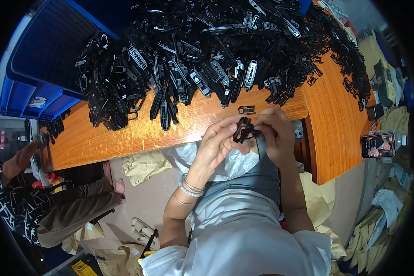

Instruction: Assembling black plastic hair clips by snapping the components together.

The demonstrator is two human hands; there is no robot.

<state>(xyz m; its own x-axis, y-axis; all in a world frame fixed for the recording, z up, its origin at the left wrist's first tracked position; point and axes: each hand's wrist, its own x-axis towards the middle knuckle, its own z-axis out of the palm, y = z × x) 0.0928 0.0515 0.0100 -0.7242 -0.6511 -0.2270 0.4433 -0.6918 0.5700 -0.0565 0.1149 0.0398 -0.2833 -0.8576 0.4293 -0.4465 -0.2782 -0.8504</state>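
Note:
Just beyond the table's near edge, over my lap, I hold a small black plastic frame-like part (242,131) with both hands. My left hand (218,140) is closed on it, thumb on top. The fingers of my right hand (275,133) pinch its right side. On the table right above my hands lies another small black part (247,110) with rectangular openings. Beyond it spreads a large heap of long black plastic parts (193,60), some with shiny ladder-like faces.
Blue plastic crates (41,96) stand at the left of the wooden table (124,138). A phone (378,145) with a lit screen is at the right edge. At the left, another person (69,207) sits by the table. Brown paper sacks (145,168) lie on the floor.

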